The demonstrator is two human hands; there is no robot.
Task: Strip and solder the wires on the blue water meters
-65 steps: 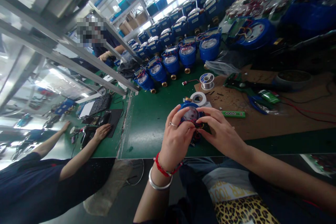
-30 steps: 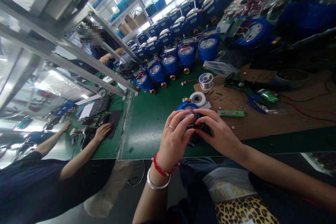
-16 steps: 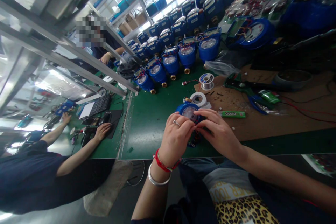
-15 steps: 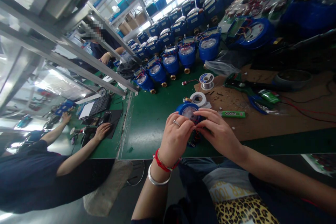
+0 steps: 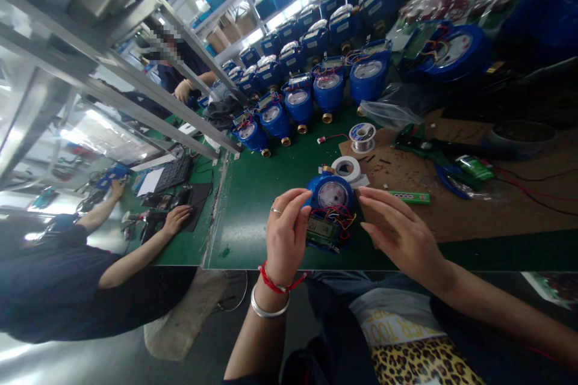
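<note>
A blue water meter (image 5: 333,194) with a round clear dial lies on the green bench in front of me. Red and yellow wires (image 5: 341,215) run from it to a circuit board with a lit display (image 5: 321,227). At the meter's left edge is my left hand (image 5: 286,231), its fingers stretched out; whether the tips touch the housing I cannot tell. My right hand (image 5: 401,228) hovers open just to the right, thumb and fingers apart, holding nothing. Behind the meter sit a roll of white tape (image 5: 345,169) and a spool of solder wire (image 5: 362,137).
Several blue meters (image 5: 298,104) stand in rows at the back. To the right, brown cardboard (image 5: 406,162) carries a green battery pack (image 5: 410,197) and green-handled pliers (image 5: 422,144). On the left, a co-worker's hand (image 5: 177,219) rests by a keyboard (image 5: 169,172).
My hands have moved apart from the wires at the meter's front, left hand to the left and right hand to the right. The dial and display now show. The view has shifted slightly.
</note>
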